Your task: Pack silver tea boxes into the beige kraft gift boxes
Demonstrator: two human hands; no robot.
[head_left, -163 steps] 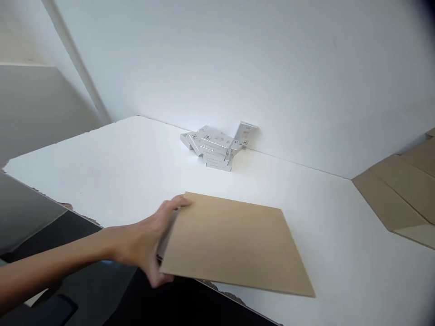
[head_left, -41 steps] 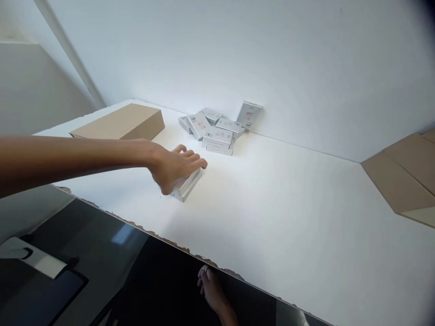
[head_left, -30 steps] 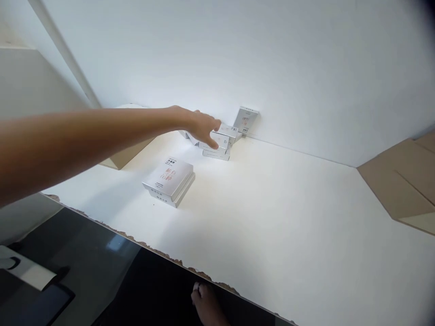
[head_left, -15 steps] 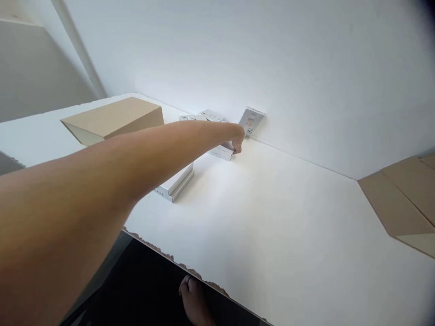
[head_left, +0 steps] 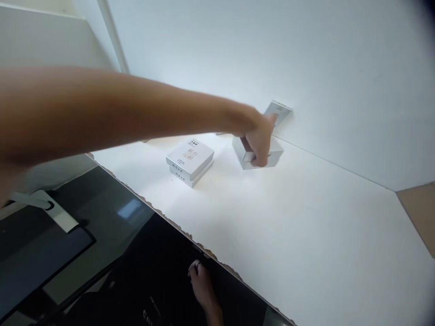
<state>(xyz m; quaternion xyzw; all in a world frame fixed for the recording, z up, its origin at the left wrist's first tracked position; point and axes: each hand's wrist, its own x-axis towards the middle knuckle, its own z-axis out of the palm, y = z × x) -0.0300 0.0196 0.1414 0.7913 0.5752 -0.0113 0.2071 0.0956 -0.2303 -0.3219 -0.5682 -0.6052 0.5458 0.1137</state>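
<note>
My left hand (head_left: 260, 142) reaches in from the left, its fingers closed over a white box (head_left: 275, 153) near the wall. Just beyond it another white box (head_left: 281, 110) leans against the wall, partly covered by the hand. Nearer me, two white boxes with dark print lie stacked, the upper box (head_left: 190, 157) slightly offset on the lower one. Low in the view, in front of dark clothing, my right hand (head_left: 200, 276) hangs with loosely curled fingers and nothing visible in them.
The white table (head_left: 272, 217) has a rough, chipped front edge. A brown cardboard box (head_left: 419, 210) sits at the right. Dark glossy surfaces (head_left: 34, 258) lie below the edge at left. The wall (head_left: 322, 90) rises behind.
My left hand has drawn a white box away from the others at the back. The view has shifted, so the stacked boxes now show fully and the left cardboard box is out of sight.
</note>
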